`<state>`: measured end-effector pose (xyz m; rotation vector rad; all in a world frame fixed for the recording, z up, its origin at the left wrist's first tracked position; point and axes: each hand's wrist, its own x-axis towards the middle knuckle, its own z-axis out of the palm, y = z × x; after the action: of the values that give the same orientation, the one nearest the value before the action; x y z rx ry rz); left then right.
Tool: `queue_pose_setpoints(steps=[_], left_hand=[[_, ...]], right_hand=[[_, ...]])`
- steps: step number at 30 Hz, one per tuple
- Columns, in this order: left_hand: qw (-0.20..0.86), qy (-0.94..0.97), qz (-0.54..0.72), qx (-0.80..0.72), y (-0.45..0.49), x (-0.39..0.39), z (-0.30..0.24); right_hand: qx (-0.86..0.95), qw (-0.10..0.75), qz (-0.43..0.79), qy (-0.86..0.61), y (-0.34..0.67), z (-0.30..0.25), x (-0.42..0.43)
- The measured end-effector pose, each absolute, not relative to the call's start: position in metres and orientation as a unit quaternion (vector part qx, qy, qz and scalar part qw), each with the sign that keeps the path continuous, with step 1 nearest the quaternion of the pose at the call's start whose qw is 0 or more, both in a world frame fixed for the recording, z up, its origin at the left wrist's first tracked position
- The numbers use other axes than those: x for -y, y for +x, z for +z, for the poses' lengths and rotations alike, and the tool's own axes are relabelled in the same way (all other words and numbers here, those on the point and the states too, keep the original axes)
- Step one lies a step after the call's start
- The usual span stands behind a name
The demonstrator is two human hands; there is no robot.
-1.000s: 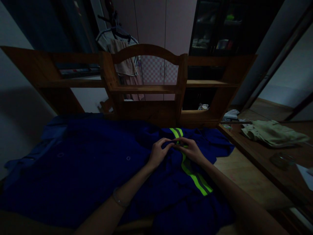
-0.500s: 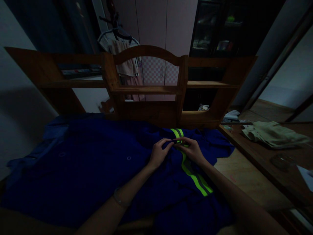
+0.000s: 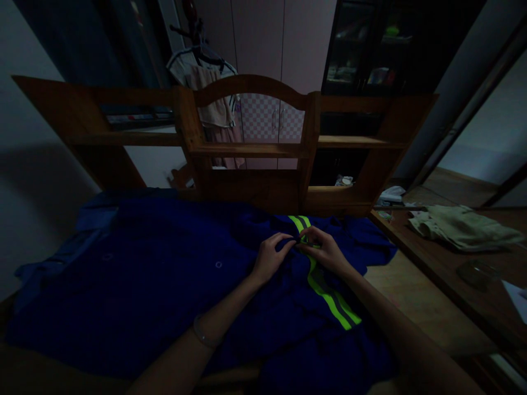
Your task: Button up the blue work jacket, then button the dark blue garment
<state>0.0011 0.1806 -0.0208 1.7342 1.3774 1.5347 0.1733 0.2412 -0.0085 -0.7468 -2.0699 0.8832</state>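
A dark blue garment [image 3: 173,285] with bright yellow-green and grey reflective strips [image 3: 329,299] lies spread out in front of me. My left hand [image 3: 270,257] pinches a fold of its cloth between thumb and fingers, just left of the strip. Close beside it, my right hand [image 3: 323,249] is also closed on the cloth, over the strip. The fingertips of both hands nearly meet. Whatever small detail sits between them is too dark and hidden to make out. Two small pale rings show on the blue cloth.
A wooden shelf unit [image 3: 251,149] stands along the far edge. On the right, folded pale cloth [image 3: 465,226] and a glass dish [image 3: 477,272] lie on a brown surface. Lighter blue cloth [image 3: 93,219] is at the left. Clothes on hangers [image 3: 209,93] hang behind the shelf.
My right hand's fingers have shifted slightly and drawn a little apart from the left fingertips. The garment lies almost the same, and the view has moved slightly.
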Motion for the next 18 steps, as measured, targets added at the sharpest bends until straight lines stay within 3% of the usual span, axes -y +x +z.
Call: queue_pose_setpoints(steps=[10,18], left_hand=[[0.185,0.667,0.528,-0.492,0.001,-0.178,-0.019],[0.060,0.733,0.382,-0.559,-0.006,-0.173,-0.015]], right_hand=[[0.806,0.385,0.341,-0.292,0.172,-0.011,-0.242],[0.773,0.458,0.199,-0.391,0.179,-0.010,-0.246]])
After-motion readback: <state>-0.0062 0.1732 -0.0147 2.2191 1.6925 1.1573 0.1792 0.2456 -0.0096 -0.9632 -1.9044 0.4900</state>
